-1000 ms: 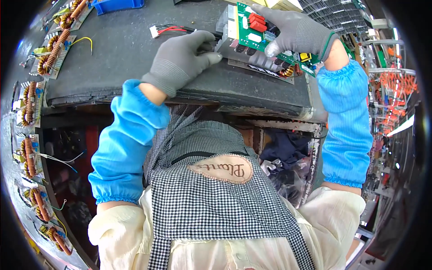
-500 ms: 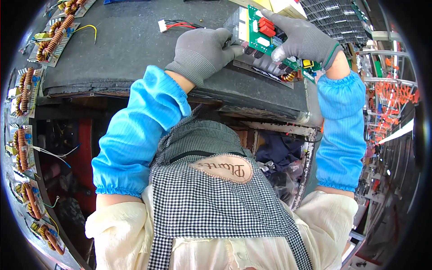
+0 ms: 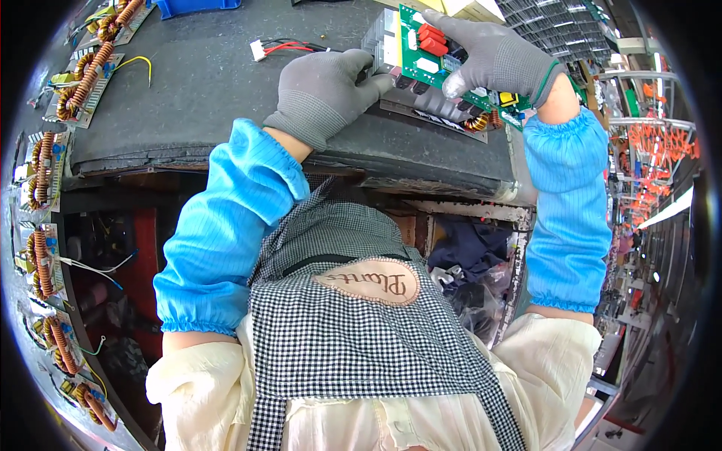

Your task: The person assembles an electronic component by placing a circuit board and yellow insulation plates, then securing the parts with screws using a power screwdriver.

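Head view: left hand [image 3: 327, 90] in grey glove, fingers curled shut on near-left edge of green circuit board [image 3: 436, 56]. Right hand [image 3: 492, 56] wrapped over top of board, fingers closed across red parts [image 3: 430, 39]. Board tilted, lifted off dark mat [image 3: 210, 83] at far right of bench, above a second board [image 3: 444, 113]. Risks, judged — gloved fingers pressing on parts, could bend or snap one; grip on edge only, could slip onto board below. Red-black wire [image 3: 289, 47] just beside left hand — could snag. Coil boards [image 3: 83, 75] well apart on the left.
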The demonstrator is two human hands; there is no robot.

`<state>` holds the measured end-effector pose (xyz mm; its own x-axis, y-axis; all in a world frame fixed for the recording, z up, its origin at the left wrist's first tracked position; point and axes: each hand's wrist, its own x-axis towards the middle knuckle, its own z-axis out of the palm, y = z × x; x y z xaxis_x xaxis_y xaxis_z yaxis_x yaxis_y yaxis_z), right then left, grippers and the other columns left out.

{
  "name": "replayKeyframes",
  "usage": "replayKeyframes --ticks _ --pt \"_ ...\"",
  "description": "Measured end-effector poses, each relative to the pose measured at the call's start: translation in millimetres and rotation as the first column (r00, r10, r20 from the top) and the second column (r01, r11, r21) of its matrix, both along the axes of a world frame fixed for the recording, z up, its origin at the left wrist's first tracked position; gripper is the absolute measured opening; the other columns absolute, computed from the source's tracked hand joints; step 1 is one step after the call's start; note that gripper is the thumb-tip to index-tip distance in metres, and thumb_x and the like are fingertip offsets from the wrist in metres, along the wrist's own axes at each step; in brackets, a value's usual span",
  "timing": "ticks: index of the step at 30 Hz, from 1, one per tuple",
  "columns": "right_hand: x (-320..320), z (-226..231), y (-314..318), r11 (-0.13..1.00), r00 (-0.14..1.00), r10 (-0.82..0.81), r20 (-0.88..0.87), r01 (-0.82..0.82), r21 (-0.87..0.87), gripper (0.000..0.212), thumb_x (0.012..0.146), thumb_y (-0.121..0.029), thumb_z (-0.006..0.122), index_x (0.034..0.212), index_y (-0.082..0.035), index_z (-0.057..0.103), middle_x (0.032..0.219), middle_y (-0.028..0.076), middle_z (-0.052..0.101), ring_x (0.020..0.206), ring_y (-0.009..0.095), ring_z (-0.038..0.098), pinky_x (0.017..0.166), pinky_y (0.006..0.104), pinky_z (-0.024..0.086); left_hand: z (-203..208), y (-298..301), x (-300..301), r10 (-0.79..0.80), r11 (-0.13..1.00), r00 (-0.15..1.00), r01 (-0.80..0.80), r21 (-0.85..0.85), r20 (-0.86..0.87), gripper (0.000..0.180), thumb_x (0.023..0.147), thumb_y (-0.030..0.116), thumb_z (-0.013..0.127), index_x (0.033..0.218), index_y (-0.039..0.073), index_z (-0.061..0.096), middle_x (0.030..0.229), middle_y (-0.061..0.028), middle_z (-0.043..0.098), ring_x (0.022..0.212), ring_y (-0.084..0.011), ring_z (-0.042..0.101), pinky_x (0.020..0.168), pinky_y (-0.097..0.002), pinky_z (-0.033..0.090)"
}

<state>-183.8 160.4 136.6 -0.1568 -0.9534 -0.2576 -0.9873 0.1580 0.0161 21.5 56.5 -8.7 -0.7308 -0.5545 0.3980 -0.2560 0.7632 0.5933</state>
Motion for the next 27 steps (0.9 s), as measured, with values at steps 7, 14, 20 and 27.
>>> replayKeyframes --ticks 7,14,20,27 --pt "17.1 8.5 -0.7 0.995 0.996 -0.075 -0.048 0.078 0.063 0.115 0.062 -0.032 0.095 0.158 -0.009 0.037 0.13 0.023 0.067 0.115 0.035 0.068 0.099 0.0398 0.054 -1.4 2.2 -0.8 -0.012 0.999 1.0 0.012 0.05 -0.005 0.038 0.089 0.043 0.077 0.107 0.01 0.076 0.089 -0.011 0.077 0.081 -0.0242 0.075 0.073 -0.035 0.058" --pt "30.2 33.1 -12.1 0.95 0.987 -0.066 -0.147 0.107 0.293 0.121 0.071 -0.052 0.088 0.161 0.0 0.026 0.147 0.029 0.053 0.134 0.037 0.056 0.11 0.043 0.045 -2.2 7.7 -2.8 0.025 0.999 1.0 -0.024 0.039 -0.01 0.037 0.091 0.042 0.075 0.111 0.011 0.076 0.094 -0.0112 0.078 0.086 -0.0251 0.076 0.078 -0.035 0.059" --pt "1.3 20.5 -3.6 0.97 0.993 0.065 0.099 -0.086 0.229 0.115 0.077 -0.047 0.085 0.161 0.001 0.023 0.155 0.027 0.046 0.142 0.037 0.048 0.116 0.0446 0.04 -7.7 11.2 -0.4 0.085 0.996 0.996 -0.085 0.01 -0.004 0.036 0.092 0.04 0.075 0.112 0.011 0.076 0.095 -0.0107 0.078 0.088 -0.0241 0.076 0.081 -0.0344 0.059" --pt "21.4 27.3 -5.8 0.952 0.994 -0.048 -0.094 0.074 0.297 0.111 0.081 -0.05 0.083 0.162 -0.003 0.024 0.16 0.022 0.041 0.144 0.039 0.043 0.118 0.0506 0.037 -19.1 24.2 4.0 0.051 0.999 0.995 -0.05 0.016 -0.091 0.074 0.081 0.057 0.08 0.135 0.011 0.059 0.116 -0.0149 0.072 0.108 -0.0339 0.069 0.091 -0.0437 0.056"
